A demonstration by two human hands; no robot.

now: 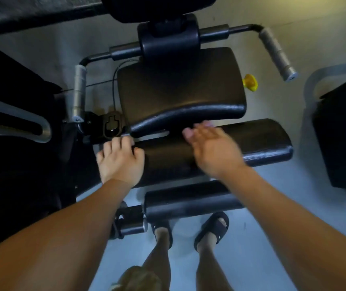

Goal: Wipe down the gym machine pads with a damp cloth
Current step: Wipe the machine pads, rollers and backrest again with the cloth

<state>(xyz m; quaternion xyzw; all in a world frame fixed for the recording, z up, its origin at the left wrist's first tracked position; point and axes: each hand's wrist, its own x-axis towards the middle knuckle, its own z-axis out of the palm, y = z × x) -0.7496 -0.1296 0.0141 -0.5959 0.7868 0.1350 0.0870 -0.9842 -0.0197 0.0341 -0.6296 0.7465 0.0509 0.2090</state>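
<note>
From the head view, looking straight down, the machine fills the middle of the frame: a large upper pad [178, 87] with a curved front lip, a long lower pad [251, 139] just below it, and a roller pad [189, 200] lower down, near the person's sandalled feet [212, 227]. The left hand [119, 160] sits on the left end of the lower pad with its fingers bent over the edge, gripping it, as if to steady the machine. The right hand [212, 145] reaches over the middle of that same pad towards the gap under the upper pad's lip, fingers stretched out nearly flat and holding nothing I can see. No cloth shows anywhere, in either hand or on the pads. So I would judge the wiping as either between passes or not properly begun. The pads give no clear sign of damp streaks to mark which are done, so all three may need doing. The right hand is blurred, so whether its palm touches the pad is hard to tell. A pale strip in the gap between the two pads could be floor or cloth. The left and upper left of the frame are too dark to read, and the top of the machine is cut off.
</note>
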